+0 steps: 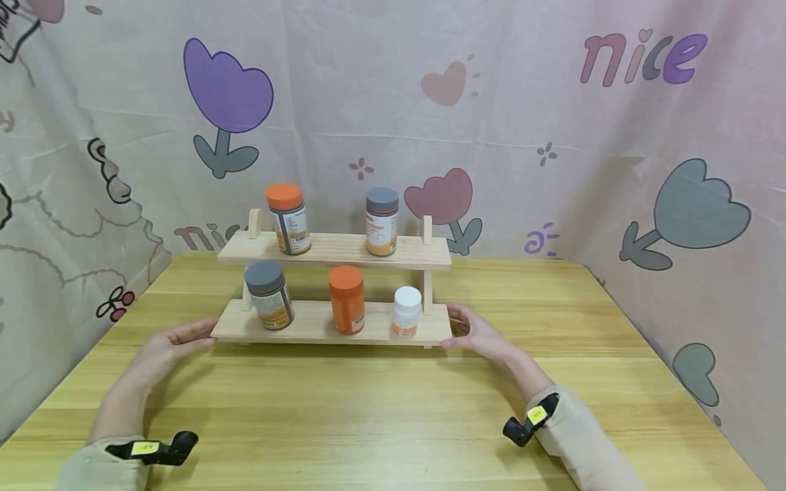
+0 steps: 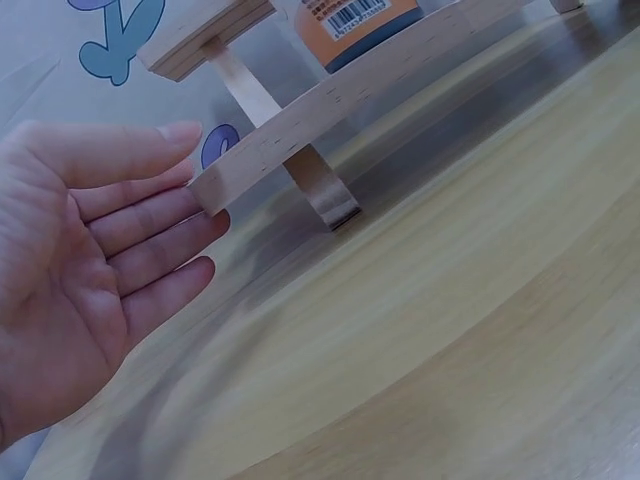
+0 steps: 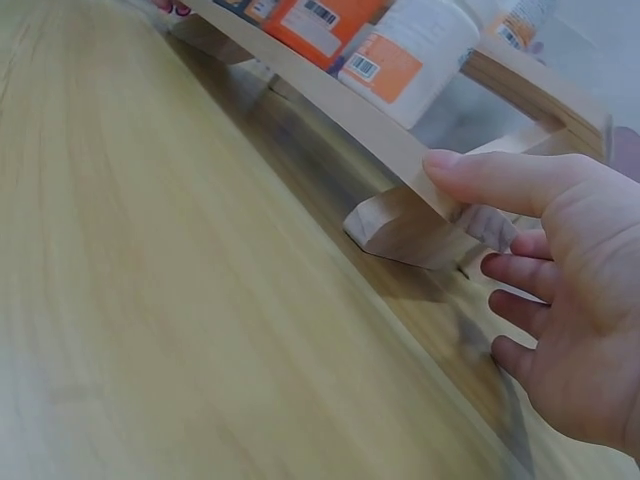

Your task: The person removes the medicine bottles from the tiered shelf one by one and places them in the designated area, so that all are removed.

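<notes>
A two-tier wooden shelf (image 1: 319,333) stands on the table and carries several supplement bottles. On its top board are an orange-capped bottle (image 1: 288,218) and a grey-capped bottle (image 1: 382,225). Below them stand another grey-capped bottle (image 1: 270,296), an orange bottle (image 1: 347,303) and a small white bottle (image 1: 406,312). My left hand (image 1: 166,351) touches the lower board's left end with extended fingers; its thumb (image 2: 150,150) is apart from the wood. At the opposite end, my right hand (image 1: 482,334) rests its thumb (image 3: 480,175) on the front edge, the other fingers loosely spread beside the end.
The wooden table (image 1: 381,416) extends in front of the shelf and to both sides. Behind it hangs a cloth (image 1: 344,82) printed with flowers and hearts. Each sleeve bears a black wrist camera, one on the left (image 1: 153,450) and one on the right (image 1: 531,419).
</notes>
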{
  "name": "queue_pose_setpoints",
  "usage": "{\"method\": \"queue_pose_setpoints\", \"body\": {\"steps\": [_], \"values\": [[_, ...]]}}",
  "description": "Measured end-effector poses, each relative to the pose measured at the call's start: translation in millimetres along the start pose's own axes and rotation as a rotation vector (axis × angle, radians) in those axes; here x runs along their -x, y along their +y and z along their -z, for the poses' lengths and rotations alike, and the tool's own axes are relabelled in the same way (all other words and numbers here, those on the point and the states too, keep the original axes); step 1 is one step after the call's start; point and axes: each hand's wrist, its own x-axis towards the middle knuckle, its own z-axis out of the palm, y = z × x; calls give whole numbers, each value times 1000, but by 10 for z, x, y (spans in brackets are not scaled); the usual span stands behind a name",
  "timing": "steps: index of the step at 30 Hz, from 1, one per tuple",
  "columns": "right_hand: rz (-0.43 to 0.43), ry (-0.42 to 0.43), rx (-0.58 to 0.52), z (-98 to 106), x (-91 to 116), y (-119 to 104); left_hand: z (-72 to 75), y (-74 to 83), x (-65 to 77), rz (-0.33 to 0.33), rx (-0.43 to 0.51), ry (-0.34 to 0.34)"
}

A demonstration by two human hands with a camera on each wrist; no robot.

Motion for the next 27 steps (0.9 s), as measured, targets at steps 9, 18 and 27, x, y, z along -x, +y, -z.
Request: {"method": "queue_pose_setpoints", "body": {"steps": [9,18,27], "values": [[-14,1,42,86,57,3,-32,76,12,20,-23,-39],[-11,-2,50,121,74,9,-38,105,27,17,-22,-72],[-5,-20,81,112,68,-20,-60,53,10,-71,44,-91]]}}
